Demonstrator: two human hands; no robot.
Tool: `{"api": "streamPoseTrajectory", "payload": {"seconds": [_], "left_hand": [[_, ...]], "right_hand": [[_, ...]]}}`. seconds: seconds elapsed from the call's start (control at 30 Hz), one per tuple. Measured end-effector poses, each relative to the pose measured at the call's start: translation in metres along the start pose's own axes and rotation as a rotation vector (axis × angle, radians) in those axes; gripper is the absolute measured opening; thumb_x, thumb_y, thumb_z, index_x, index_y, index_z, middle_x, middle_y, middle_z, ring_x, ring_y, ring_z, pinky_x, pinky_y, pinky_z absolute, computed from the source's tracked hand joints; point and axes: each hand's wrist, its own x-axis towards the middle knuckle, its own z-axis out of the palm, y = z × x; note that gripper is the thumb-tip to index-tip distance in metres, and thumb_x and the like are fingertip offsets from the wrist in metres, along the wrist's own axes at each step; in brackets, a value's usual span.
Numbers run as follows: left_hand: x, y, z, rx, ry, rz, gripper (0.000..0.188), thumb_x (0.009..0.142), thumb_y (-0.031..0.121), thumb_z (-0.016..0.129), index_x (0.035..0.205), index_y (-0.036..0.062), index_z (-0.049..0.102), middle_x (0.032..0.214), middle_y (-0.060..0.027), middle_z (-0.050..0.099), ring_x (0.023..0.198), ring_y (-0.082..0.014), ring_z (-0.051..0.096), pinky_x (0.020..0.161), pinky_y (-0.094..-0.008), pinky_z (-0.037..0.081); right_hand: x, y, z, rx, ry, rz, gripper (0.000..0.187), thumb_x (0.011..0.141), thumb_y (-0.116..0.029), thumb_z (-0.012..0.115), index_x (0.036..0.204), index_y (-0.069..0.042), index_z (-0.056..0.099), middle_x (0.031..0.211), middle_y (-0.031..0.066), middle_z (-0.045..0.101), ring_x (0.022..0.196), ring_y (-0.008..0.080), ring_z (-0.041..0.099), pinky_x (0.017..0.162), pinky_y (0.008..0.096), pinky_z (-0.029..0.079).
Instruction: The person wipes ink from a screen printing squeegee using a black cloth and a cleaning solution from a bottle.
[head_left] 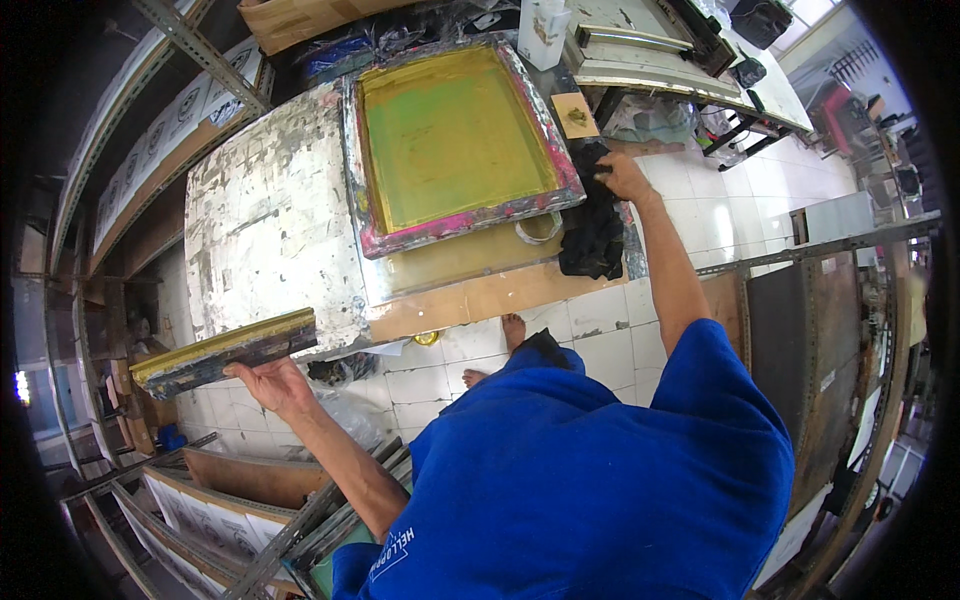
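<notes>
A white container (543, 40) stands behind the paint-smeared screen frame (474, 233), cut off above, its contents not visible; the cardboard box (300, 24) is cropped too. The left hand (275, 388) grips the long yellow-edged squeegee (228, 353) at the table's (265, 210) near left corner — thumb in view, other fingers hidden beneath. At the table's right edge, the right hand (625, 178) has its fingers bent in on the crumpled black cloth (595, 232). A pale ring (540, 230) sits partly under the frame; metal shelving (205, 55) flanks the left side.
</notes>
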Motion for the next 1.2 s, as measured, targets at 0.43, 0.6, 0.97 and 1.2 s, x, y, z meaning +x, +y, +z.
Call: {"api": "streamPoseTrajectory", "payload": {"seconds": [0.43, 0.6, 0.97, 1.2], "left_hand": [[-0.003, -0.008, 0.016, 0.024, 0.154, -0.006, 0.032, 0.098, 0.028, 0.058, 0.123, 0.0088, 0.058, 0.118, -0.0103, 0.066, 0.091, -0.0178, 0.069, 0.065, -0.0232, 0.063], [-0.005, -0.007, 0.005, 0.061, 0.049, 0.014, 0.038, 0.097, 0.03, 0.058, 0.128, 0.0076, 0.052, 0.121, -0.0079, 0.064, 0.096, -0.0146, 0.067, 0.079, -0.0264, 0.062], [-0.007, 0.002, 0.003, 0.054, 0.097, 0.019, 0.046, 0.097, 0.036, 0.058, 0.129, 0.0032, 0.054, 0.124, -0.0125, 0.063, 0.103, -0.0216, 0.065, 0.081, -0.0319, 0.061], [-0.003, 0.002, -0.007, 0.006, 0.054, 0.023, 0.047, 0.099, 0.036, 0.054, 0.13, 0.0001, 0.052, 0.125, -0.0156, 0.062, 0.105, -0.0248, 0.065, 0.087, -0.0389, 0.06]], "right_hand": [[0.027, -0.023, -0.063, 0.411, 0.526, 0.044, 0.038, 0.09, -0.01, 0.06, 0.127, -0.001, 0.057, 0.117, 0.0196, 0.064, 0.112, 0.0343, 0.059, 0.102, 0.0367, 0.041], [0.006, -0.024, -0.001, -0.025, 0.227, 0.052, 0.048, 0.08, -0.012, 0.067, 0.126, -0.002, 0.059, 0.118, 0.0201, 0.061, 0.113, 0.0368, 0.058, 0.106, 0.04, 0.04], [0.022, -0.016, -0.072, 0.276, 0.384, 0.264, 0.031, 0.08, -0.013, 0.074, 0.107, 0.0, 0.067, 0.096, 0.0181, 0.072, 0.088, 0.0309, 0.068, 0.08, 0.039, 0.051], [0.03, -0.06, -0.171, 0.943, 0.521, 0.165, 0.033, 0.087, -0.008, 0.07, 0.117, 0.003, 0.062, 0.1, 0.0085, 0.071, 0.089, 0.0186, 0.066, 0.083, 0.0312, 0.05]]}}
